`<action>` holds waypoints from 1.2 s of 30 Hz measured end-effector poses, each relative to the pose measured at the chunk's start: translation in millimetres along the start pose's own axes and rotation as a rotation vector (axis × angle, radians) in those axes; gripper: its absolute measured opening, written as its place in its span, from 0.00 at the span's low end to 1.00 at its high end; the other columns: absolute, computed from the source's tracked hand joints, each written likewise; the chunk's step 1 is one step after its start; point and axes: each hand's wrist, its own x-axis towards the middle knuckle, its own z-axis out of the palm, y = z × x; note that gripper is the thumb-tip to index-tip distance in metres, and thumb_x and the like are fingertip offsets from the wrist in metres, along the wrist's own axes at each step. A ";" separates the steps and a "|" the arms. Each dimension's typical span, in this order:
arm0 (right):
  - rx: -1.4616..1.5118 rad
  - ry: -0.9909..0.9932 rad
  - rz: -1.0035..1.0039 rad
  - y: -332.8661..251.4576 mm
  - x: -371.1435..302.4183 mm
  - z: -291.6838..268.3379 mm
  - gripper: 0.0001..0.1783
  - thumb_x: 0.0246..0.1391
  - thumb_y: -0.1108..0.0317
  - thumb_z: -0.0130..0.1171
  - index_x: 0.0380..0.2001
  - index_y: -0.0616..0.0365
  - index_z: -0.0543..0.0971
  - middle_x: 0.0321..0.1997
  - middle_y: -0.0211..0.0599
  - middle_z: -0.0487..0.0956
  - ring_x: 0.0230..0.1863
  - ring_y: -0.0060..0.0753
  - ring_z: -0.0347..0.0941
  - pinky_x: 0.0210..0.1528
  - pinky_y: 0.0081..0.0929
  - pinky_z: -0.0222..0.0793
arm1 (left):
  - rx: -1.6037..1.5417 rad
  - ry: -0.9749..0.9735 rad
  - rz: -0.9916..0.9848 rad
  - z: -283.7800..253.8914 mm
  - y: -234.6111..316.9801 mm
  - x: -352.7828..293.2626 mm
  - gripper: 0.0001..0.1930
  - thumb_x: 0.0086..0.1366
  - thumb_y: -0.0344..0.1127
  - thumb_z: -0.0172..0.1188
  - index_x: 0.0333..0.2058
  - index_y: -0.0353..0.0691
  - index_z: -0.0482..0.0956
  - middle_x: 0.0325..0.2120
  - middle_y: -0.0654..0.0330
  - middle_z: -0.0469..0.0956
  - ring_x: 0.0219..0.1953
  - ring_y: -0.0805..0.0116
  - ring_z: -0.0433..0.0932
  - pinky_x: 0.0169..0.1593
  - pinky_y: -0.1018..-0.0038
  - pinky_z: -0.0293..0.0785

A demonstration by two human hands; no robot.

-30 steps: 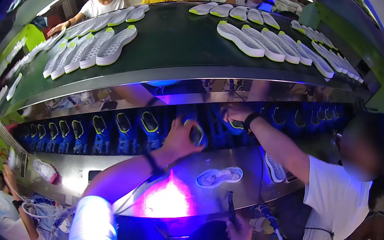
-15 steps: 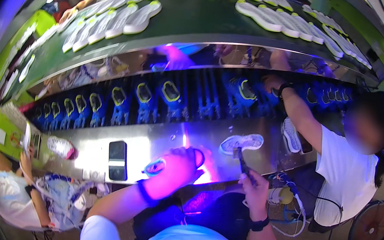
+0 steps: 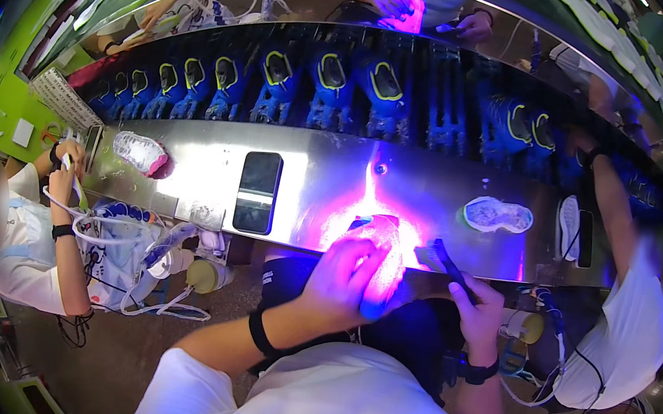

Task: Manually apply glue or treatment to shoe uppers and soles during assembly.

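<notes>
My left hand (image 3: 337, 288) is closed around a shoe (image 3: 386, 270) at the bench's front edge. Bright pink-violet light falls on the shoe, washing out its detail. In my right hand (image 3: 478, 319) is a dark-handled brush (image 3: 452, 266), gripped by the handle. Its bristle end points left, close to the shoe's right side; contact between them cannot be made out. A white shoe sole (image 3: 500, 216) lies on the metal bench (image 3: 319, 171), beyond the brush and to its right.
Blue-lit shoe uppers (image 3: 331, 80) stand in a row along the rack behind the bench. A black phone (image 3: 257, 192) and a white-and-pink shoe part (image 3: 138, 153) lie left. Co-workers sit either side: one person's sleeve (image 3: 30, 241) left, another's shirt (image 3: 619, 332) right.
My right hand has brought the brush away from the sole on the bench, leftward to beside the shoe. My left hand has turned the shoe. The view has tilted down.
</notes>
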 end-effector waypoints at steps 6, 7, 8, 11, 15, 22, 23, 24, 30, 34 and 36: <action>-0.126 -0.100 -0.071 18.5 19.5 33.3 0.16 0.56 0.69 0.71 0.47 0.61 0.86 0.27 0.25 0.80 0.28 0.15 0.70 0.31 0.21 0.65 | -0.044 -0.204 -0.010 -5.6 -0.2 -52.6 0.32 0.61 0.40 0.68 0.60 0.29 0.72 0.60 0.44 0.73 0.64 0.47 0.73 0.69 0.45 0.60; -0.111 -0.093 -0.021 19.5 21.9 38.4 0.16 0.57 0.68 0.71 0.47 0.61 0.87 0.26 0.25 0.80 0.27 0.15 0.70 0.31 0.20 0.65 | -0.049 -0.203 -0.016 -6.0 -3.7 -55.6 0.32 0.61 0.40 0.68 0.60 0.29 0.72 0.60 0.44 0.73 0.64 0.47 0.73 0.69 0.45 0.60; -0.095 -0.085 0.027 21.1 23.6 41.8 0.15 0.57 0.68 0.71 0.47 0.60 0.87 0.26 0.25 0.80 0.27 0.14 0.70 0.30 0.20 0.65 | -0.041 -0.236 0.021 -7.4 -6.3 -57.3 0.30 0.62 0.38 0.65 0.60 0.29 0.72 0.61 0.44 0.73 0.65 0.47 0.72 0.70 0.45 0.59; -0.112 -0.134 0.111 27.7 25.4 50.7 0.16 0.59 0.67 0.70 0.49 0.60 0.86 0.28 0.24 0.80 0.28 0.14 0.71 0.32 0.18 0.65 | -0.018 -0.277 0.072 -10.0 -14.2 -62.1 0.27 0.62 0.35 0.61 0.59 0.28 0.73 0.62 0.43 0.73 0.67 0.48 0.70 0.71 0.44 0.59; 0.057 -0.225 0.178 32.9 5.2 46.1 0.17 0.60 0.67 0.69 0.51 0.61 0.85 0.31 0.25 0.81 0.31 0.15 0.72 0.34 0.17 0.67 | -0.021 -0.296 0.099 -9.0 -19.4 -63.0 0.25 0.60 0.32 0.57 0.57 0.29 0.76 0.62 0.44 0.73 0.68 0.49 0.70 0.71 0.44 0.58; -0.016 -0.298 0.096 30.6 -11.1 25.4 0.16 0.60 0.67 0.69 0.49 0.63 0.85 0.33 0.28 0.83 0.34 0.21 0.76 0.39 0.22 0.71 | 0.015 -0.333 0.152 -10.6 -19.1 -57.7 0.25 0.61 0.31 0.56 0.57 0.30 0.77 0.62 0.45 0.73 0.68 0.50 0.69 0.71 0.44 0.59; -0.023 -0.363 0.079 31.8 -14.2 19.2 0.16 0.60 0.67 0.69 0.49 0.63 0.85 0.32 0.29 0.83 0.34 0.22 0.77 0.39 0.23 0.71 | 0.014 -0.333 0.145 -10.7 -18.6 -57.9 0.25 0.61 0.31 0.56 0.57 0.30 0.76 0.62 0.46 0.73 0.68 0.51 0.69 0.72 0.45 0.59; -0.022 -0.360 0.081 34.3 -17.2 13.7 0.16 0.60 0.67 0.69 0.49 0.63 0.85 0.32 0.29 0.83 0.34 0.22 0.77 0.39 0.23 0.71 | 0.012 -0.332 0.140 -10.3 -17.6 -58.0 0.26 0.61 0.31 0.56 0.58 0.30 0.76 0.62 0.46 0.73 0.68 0.51 0.69 0.72 0.45 0.59; -0.015 -0.231 0.201 20.1 -7.3 24.3 0.17 0.59 0.64 0.70 0.48 0.62 0.86 0.27 0.26 0.81 0.29 0.18 0.74 0.36 0.22 0.71 | 0.033 -0.346 0.169 -9.5 -9.2 -46.6 0.24 0.61 0.32 0.59 0.56 0.28 0.76 0.60 0.45 0.75 0.66 0.49 0.72 0.71 0.45 0.58; -0.038 -0.287 0.115 27.2 -16.0 12.0 0.17 0.60 0.64 0.69 0.48 0.62 0.86 0.28 0.24 0.81 0.30 0.16 0.74 0.35 0.20 0.70 | 0.066 -0.346 0.143 -11.0 -0.6 -38.1 0.26 0.61 0.32 0.59 0.57 0.27 0.75 0.60 0.45 0.75 0.65 0.49 0.73 0.71 0.46 0.57; 0.145 -0.385 0.176 20.4 -28.7 -2.0 0.20 0.59 0.64 0.69 0.50 0.66 0.85 0.29 0.26 0.80 0.30 0.18 0.73 0.35 0.19 0.68 | 0.032 -0.348 0.082 -10.2 6.7 -31.8 0.27 0.61 0.32 0.59 0.59 0.27 0.74 0.60 0.44 0.75 0.66 0.49 0.73 0.71 0.46 0.56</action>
